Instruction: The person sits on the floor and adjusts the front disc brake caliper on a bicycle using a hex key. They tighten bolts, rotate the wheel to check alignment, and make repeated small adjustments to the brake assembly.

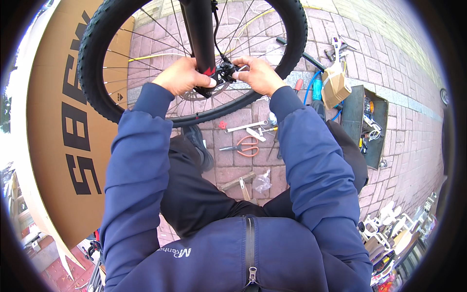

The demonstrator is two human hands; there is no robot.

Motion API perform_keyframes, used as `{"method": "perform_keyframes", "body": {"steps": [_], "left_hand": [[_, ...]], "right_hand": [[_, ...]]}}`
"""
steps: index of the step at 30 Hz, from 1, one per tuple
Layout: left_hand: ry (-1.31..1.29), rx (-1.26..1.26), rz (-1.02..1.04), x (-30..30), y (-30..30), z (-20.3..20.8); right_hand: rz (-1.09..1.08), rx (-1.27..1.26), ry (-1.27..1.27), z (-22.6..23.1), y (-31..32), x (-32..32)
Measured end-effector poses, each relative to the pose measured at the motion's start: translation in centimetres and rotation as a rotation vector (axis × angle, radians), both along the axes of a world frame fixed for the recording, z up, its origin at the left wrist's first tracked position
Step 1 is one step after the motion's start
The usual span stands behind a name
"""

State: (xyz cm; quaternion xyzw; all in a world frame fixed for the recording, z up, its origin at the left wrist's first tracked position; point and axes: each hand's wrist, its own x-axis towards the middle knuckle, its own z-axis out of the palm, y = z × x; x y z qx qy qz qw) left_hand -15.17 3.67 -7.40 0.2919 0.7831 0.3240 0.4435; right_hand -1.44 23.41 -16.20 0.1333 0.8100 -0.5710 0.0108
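Note:
A bicycle wheel (294, 36) with a knobby black tyre stands in front of me, a black fork leg (198, 31) running down to its hub. My left hand (182, 78) is closed round the fork's lower end, thumb in front, most fingers hidden behind. At the hub sits a black disc brake caliper (227, 72) with a cable (215, 34) leading up from it. My right hand (260, 77) pinches at the caliper's right side, thumb and index finger on either side of a small light-coloured part. Part of the brake disc (187, 93) shows below the left hand.
On the brick paving between my legs lie orange-handled scissors (247, 146), a wrench (247, 126) and a clear plastic bag (263, 181). To the right are an open metal toolbox (351, 117) and a tan block-like object (334, 87). A large cardboard box (51, 126) stands at left.

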Motion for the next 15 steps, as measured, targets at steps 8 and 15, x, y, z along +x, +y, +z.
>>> {"method": "perform_keyframes", "body": {"steps": [8, 15], "left_hand": [[-0.182, 0.018, 0.103, 0.1, -0.1, 0.4], [-0.2, -0.072, 0.121, 0.5, 0.0, 1.6]], "right_hand": [[-0.005, 0.012, 0.023, -0.6, -0.2, -0.2], [-0.057, -0.072, 0.001, -0.9, -1.3, -0.1]]}}
